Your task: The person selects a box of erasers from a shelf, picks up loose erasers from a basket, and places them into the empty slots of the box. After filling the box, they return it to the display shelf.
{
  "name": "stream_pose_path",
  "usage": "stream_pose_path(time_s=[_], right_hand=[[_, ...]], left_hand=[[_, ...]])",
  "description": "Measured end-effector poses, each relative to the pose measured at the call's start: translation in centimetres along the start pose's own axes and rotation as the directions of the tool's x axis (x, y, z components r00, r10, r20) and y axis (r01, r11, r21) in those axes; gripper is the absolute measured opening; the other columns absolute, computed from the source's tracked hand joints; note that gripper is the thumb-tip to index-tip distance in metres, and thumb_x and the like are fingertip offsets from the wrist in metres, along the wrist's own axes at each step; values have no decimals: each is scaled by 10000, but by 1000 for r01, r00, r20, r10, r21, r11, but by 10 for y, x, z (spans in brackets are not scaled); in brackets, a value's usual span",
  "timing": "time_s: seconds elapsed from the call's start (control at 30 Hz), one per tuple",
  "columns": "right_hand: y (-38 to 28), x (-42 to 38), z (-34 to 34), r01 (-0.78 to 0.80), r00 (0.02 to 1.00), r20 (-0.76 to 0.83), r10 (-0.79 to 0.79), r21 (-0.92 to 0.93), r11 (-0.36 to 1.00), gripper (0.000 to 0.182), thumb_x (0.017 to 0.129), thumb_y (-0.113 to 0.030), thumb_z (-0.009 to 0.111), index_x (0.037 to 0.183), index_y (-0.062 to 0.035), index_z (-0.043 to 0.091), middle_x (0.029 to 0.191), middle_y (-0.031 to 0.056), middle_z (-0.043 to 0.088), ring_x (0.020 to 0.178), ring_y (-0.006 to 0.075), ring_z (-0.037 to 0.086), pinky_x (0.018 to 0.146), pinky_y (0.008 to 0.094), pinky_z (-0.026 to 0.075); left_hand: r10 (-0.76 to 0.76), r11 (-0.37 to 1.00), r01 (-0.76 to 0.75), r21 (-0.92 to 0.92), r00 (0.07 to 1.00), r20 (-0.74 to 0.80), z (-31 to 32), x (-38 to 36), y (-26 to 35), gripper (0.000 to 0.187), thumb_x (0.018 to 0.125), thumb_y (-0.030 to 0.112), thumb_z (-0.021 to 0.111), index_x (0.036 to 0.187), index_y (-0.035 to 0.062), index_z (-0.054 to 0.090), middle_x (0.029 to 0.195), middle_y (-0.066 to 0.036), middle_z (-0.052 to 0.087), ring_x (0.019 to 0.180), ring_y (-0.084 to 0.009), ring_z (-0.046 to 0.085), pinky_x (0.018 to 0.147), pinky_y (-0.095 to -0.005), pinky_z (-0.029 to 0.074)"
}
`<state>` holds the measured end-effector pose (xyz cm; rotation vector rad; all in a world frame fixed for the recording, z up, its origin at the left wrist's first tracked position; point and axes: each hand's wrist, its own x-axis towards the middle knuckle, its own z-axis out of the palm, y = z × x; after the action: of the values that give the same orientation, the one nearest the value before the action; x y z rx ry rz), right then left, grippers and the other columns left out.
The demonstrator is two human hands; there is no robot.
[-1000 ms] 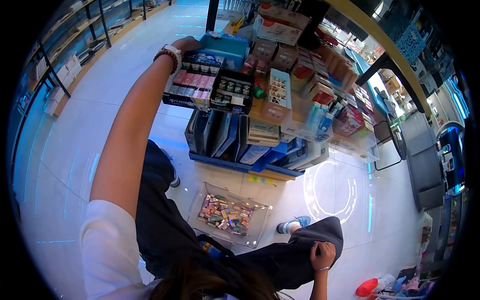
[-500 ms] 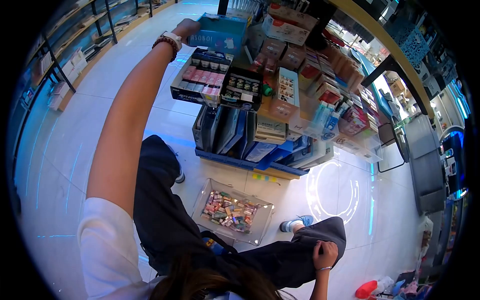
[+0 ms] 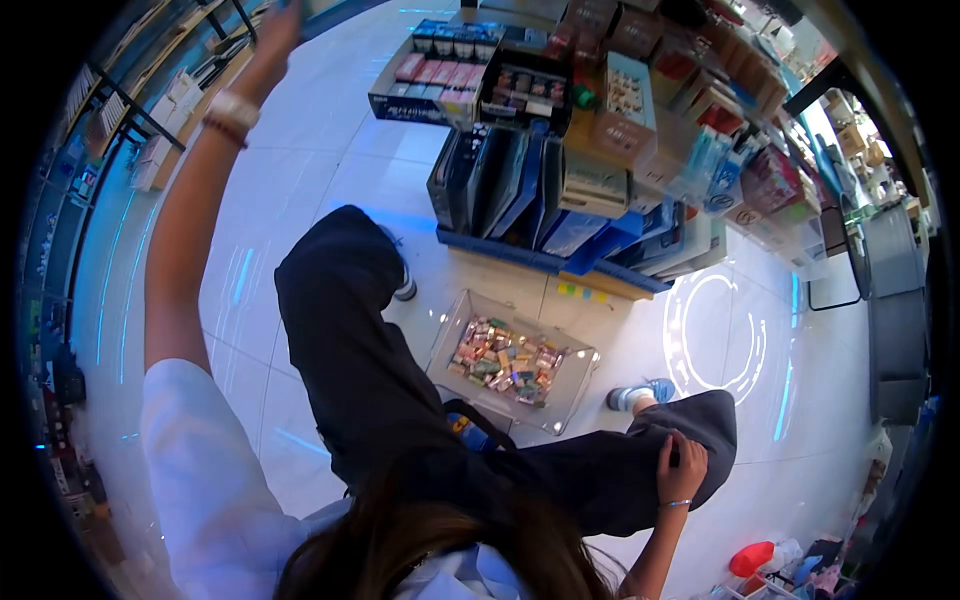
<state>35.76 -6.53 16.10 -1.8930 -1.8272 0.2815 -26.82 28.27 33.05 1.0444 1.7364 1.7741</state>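
Note:
My left hand (image 3: 278,50) is raised at the top left, its fingers closed and partly cut off by the frame edge. It grips a blue box (image 3: 345,12), of which only a strip of the edge shows. My right hand (image 3: 683,468) rests on my bent right knee, fingers loosely curled and apart from the thumb, with nothing seen in it. Between my legs a clear plastic bin (image 3: 567,400) stands on the floor with many small coloured packets (image 3: 506,360) inside.
Ahead is a display stand with an open carton of pink packs (image 3: 440,75), a black carton (image 3: 527,90) and an upright box (image 3: 622,105). Blue file folders (image 3: 515,190) fill its lower tier. Shelves (image 3: 140,70) line the left; a red item (image 3: 751,558) lies at bottom right.
My left hand has moved left and up, taking the blue box off the stand and mostly out of view. My head view has shifted left. My right hand stays on the knee.

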Motion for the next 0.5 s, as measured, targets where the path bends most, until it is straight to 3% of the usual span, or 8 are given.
stream_pose_path(time_s=[0.03,0.1,0.17,0.2,0.23,0.3,0.33,0.5], right_hand=[[-4,5,4,37,999,-14,-36,14,999,114,790,-21,607,899,-1,633,820,154,636,756,319,622,696,345,494],[-27,18,9,46,989,131,-72,190,981,81,797,-18,602,866,11,634,770,166,622,691,295,625,637,321,483],[-21,26,25,70,984,139,-109,258,964,81,797,-4,597,860,15,643,767,151,637,682,264,629,593,308,469],[-31,37,29,-19,962,264,-68,312,950,87,797,-8,595,861,19,648,770,153,646,693,254,636,604,301,471],[-19,37,40,28,970,221,-103,318,948,104,807,-20,590,880,25,649,786,157,657,721,223,648,636,283,477],[-65,67,37,-6,945,282,-163,514,858,145,819,-43,588,937,26,638,818,150,668,741,188,650,684,267,481],[-66,76,48,-16,935,296,-193,580,814,179,827,-49,586,988,22,620,846,139,667,773,180,645,708,264,482],[-76,98,82,-302,763,598,-245,665,683,457,949,-308,422,1266,20,425,1080,143,581,966,189,579,808,301,483]], left_hand=[[445,717,-473,512,876,186,-29,30,-36,516,797,52,606,1271,41,403,1229,-210,474,1140,-335,456,949,-375,399],[86,990,-68,-124,986,146,-58,-88,2,600,766,-37,651,1299,51,391,1224,-158,503,1146,-270,491,954,-361,404],[507,299,-618,727,748,428,-78,-135,-8,503,839,56,605,1297,21,401,1228,-146,502,1193,-254,450,975,-371,388],[182,890,-270,368,949,258,-81,-176,-1,465,867,66,563,1304,34,406,1241,-140,498,1163,-252,481,955,-349,411],[-188,949,236,-210,956,223,-70,-198,12,431,896,76,521,1311,48,411,1254,-134,494,1133,-250,512,936,-327,435],[242,655,-628,420,701,670,-105,-245,-29,480,873,-14,508,1331,91,412,1351,-138,405,1203,-244,451,951,-331,423],[-22,999,3,32,799,601,-96,-255,-31,488,875,-8,508,1341,88,402,1407,-128,329,1261,-224,381,960,-330,412],[-501,818,575,-24,732,461,-10,-331,-85,401,954,235,459,1271,-9,434,1239,-71,477,1146,-140,450,944,-278,367]])
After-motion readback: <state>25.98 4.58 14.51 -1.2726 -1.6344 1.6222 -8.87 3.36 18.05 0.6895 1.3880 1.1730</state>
